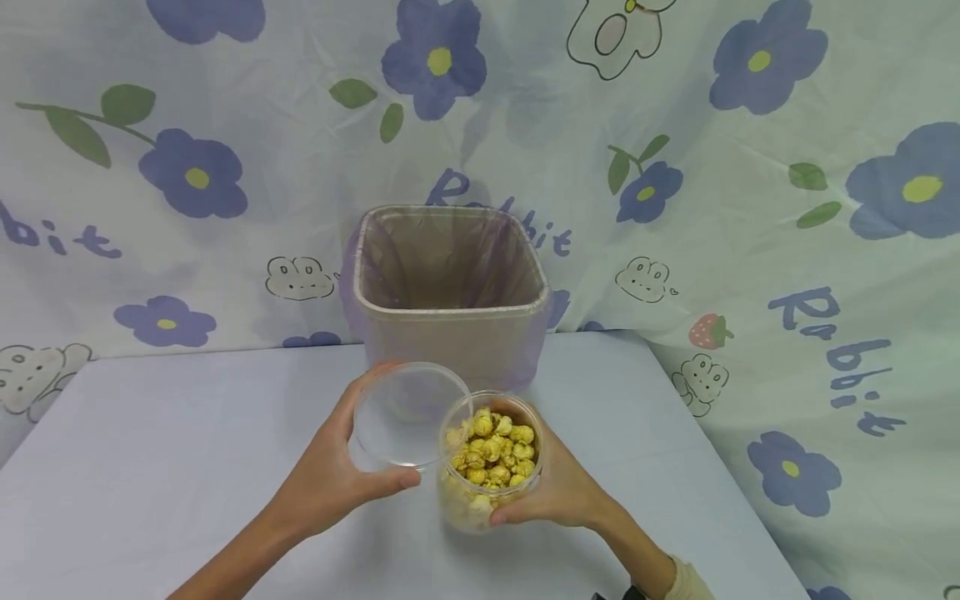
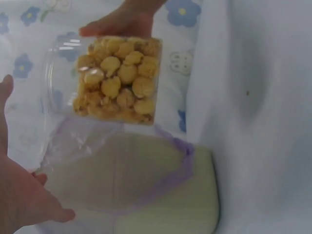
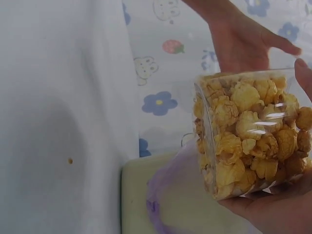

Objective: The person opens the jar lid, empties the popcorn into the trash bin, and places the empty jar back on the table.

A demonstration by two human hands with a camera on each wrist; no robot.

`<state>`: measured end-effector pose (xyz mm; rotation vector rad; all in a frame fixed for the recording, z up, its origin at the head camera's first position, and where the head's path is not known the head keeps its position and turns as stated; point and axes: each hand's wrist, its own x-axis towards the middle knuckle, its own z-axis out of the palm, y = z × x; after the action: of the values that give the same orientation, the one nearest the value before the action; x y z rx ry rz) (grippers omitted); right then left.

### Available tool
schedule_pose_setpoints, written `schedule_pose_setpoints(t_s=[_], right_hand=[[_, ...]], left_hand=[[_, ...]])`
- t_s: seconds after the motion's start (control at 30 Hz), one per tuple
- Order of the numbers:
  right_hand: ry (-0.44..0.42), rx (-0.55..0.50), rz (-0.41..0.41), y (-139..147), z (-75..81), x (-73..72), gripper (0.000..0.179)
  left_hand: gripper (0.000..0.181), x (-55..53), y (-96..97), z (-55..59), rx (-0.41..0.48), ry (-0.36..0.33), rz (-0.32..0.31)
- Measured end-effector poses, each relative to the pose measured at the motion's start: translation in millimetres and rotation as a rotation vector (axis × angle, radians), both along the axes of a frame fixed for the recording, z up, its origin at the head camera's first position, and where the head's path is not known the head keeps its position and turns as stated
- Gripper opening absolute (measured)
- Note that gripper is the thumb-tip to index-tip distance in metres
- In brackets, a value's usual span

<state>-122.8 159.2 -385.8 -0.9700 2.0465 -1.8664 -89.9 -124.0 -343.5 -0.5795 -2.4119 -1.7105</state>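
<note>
My left hand [image 1: 326,471] grips a round clear plastic lid [image 1: 405,417] by its edge, thumb below and fingers behind. The lid is off the jar and overlaps its left rim in the head view. My right hand [image 1: 558,483] holds a clear plastic jar [image 1: 467,510] from the right side, above the table. Yellow caramel popcorn [image 1: 495,454] fills much of the jar, which stands roughly upright. In the right wrist view the popcorn [image 3: 258,131] shows through the wall, with my right hand [image 3: 278,209] around it.
Behind the hands, a beige bin [image 1: 450,346] lined with a thin purple bag [image 1: 351,283] stands against a flowered cloth [image 1: 247,108]. A tiny crumb [image 3: 70,161] lies on the white table [image 1: 187,450].
</note>
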Motion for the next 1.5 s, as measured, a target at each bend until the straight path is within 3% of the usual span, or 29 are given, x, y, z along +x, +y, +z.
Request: schedule_pose_setpoints(t_s=[0.27,0.5,0.67,0.77,1.0,1.17,1.33,1.5], right_hand=[[-0.024,0.043,-0.079,19.2,-3.1,4.3,0.110],[0.025,0.034,-0.148,40.8,-11.4,4.8,0.107],[0.056,0.029,-0.209,55.6,-11.8,5.1,0.105],[0.074,0.029,-0.232,63.4,-10.9,5.4,0.105],[0.104,0.033,-0.262,75.9,-9.0,4.0,0.107],[0.113,0.038,-0.286,82.0,-5.1,3.5,0.106],[0.112,0.062,-0.329,89.1,1.4,2.6,0.105],[0.101,0.088,-0.376,94.9,8.7,0.7,0.105]], left_hand=[[0.102,8.2,-34.7,-21.0,-0.090,-0.106,0.069],[0.095,10.8,-53.3,-52.3,-0.199,-0.206,0.073],[0.095,10.8,-65.6,-78.9,-0.275,-0.236,0.070],[0.097,10.3,-71.9,-97.1,-0.342,-0.196,0.087],[0.098,9.3,-80.6,-133.0,-0.560,0.027,0.159],[0.101,13.3,-83.6,-141.4,-0.654,0.020,0.175],[0.105,15.2,-88.3,-145.1,-0.734,0.058,0.195],[0.108,15.9,-93.4,-147.1,-0.764,0.033,0.176]])
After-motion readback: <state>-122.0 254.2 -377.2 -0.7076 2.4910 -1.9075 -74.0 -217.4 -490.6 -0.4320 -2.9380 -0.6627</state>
